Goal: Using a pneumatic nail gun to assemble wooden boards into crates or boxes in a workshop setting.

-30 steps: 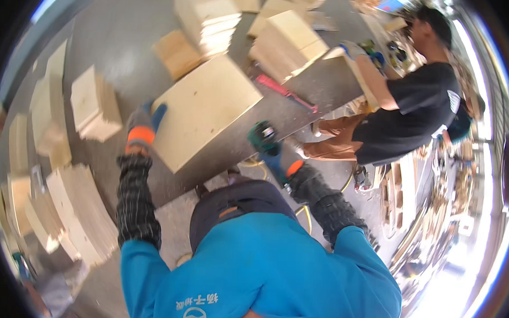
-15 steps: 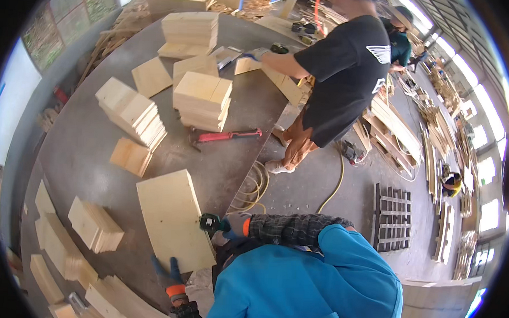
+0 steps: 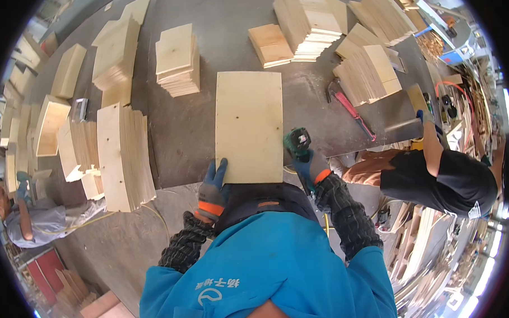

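Note:
A pale rectangular wooden board [image 3: 249, 125] lies on the dark tabletop in front of me, its near edge by my waist. My left hand [image 3: 213, 188], in a grey-blue glove with an orange cuff, grips the board's near left corner, one digit on top and another along its side edge. Just off the board's right edge, my right hand [image 3: 312, 165] is closed round the handle of a green-and-black power tool [image 3: 297, 141]. The tool's working end is hidden from above. Patterned dark sleeves cover both my forearms.
Stacked boards [image 3: 125, 160] stand to my left, with a smaller stack [image 3: 178, 58] beyond. More stacks [image 3: 312, 23] stand at the far side. A red-handled hammer [image 3: 352, 109] lies at right. One co-worker [image 3: 433, 176] stands at the right, another [image 3: 45, 222] at the left.
My view has swung round, so the board now appears upright in the middle. The tool has shifted from over the board's right edge to just outside it. My left hand stays at the corner.

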